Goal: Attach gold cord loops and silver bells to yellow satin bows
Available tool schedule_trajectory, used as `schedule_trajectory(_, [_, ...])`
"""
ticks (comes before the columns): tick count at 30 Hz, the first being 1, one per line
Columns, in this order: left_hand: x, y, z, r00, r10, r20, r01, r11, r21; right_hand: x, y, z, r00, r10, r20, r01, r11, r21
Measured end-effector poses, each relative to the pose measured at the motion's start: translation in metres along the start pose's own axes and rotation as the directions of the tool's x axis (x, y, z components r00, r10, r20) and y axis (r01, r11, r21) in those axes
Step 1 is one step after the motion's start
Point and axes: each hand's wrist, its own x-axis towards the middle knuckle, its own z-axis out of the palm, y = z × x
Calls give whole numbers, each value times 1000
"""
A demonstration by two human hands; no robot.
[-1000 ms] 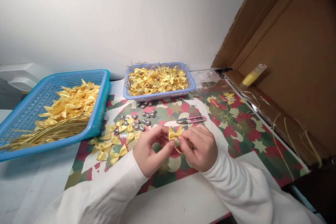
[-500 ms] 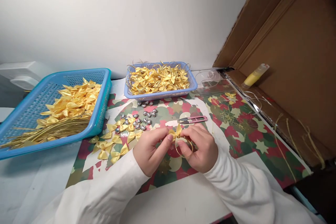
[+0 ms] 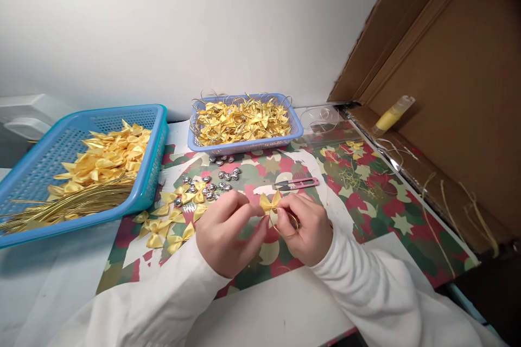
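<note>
A small yellow satin bow [image 3: 269,201] with a gold cord loop under it is pinched between both hands over the patterned mat [image 3: 366,200]. My left hand [image 3: 226,233] is closed, its fingertips at the bow's left side. My right hand [image 3: 305,227] is closed on the bow's right side, and the loop curls against its fingers. Loose yellow bows [image 3: 163,225] and several silver heart beads [image 3: 211,187] lie on the mat just left of and beyond my hands. Pink thread snips [image 3: 297,183] lie just beyond my right hand.
A large blue basket [image 3: 24,173] at the left holds yellow bows and gold cords. A smaller blue basket [image 3: 244,146] at the back is full of bows with loops. A cardboard wall [image 3: 459,92] stands at the right, with a yellow glue tube [image 3: 393,114] leaning against it.
The bow has stayed pinched between both hands. My fingers have shifted a little around it, and the whole view has drifted slightly.
</note>
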Motion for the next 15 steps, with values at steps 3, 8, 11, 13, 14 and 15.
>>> schedule_trajectory(3, [0, 0, 2, 1000, -2, 26, 0, 998, 63, -1, -1, 2, 1000, -28, -5, 28, 1000, -13])
schedule_trajectory(8, [6, -4, -5, 997, -39, 63, 37, 999, 23, -1, 1, 3, 996, -84, -2, 83, 992, -93])
schedule_trajectory(11, [14, -9, -14, 955, -245, 167, 274, 945, -176, 2, 6, 0, 987, -152, 46, 156, 980, -126])
schedule_trajectory(13, [18, -13, -17, 839, -347, 419, 501, 792, -347, 5, 10, -3, 960, -242, 139, 259, 958, -126])
schedule_trajectory(14, [20, -15, -17, 758, -363, 542, 611, 687, -393, 7, 12, -4, 939, -288, 185, 313, 941, -125])
schedule_trajectory(15, [20, -16, -16, 672, -361, 647, 706, 578, -410, 8, 13, -5, 919, -327, 222, 359, 925, -125])
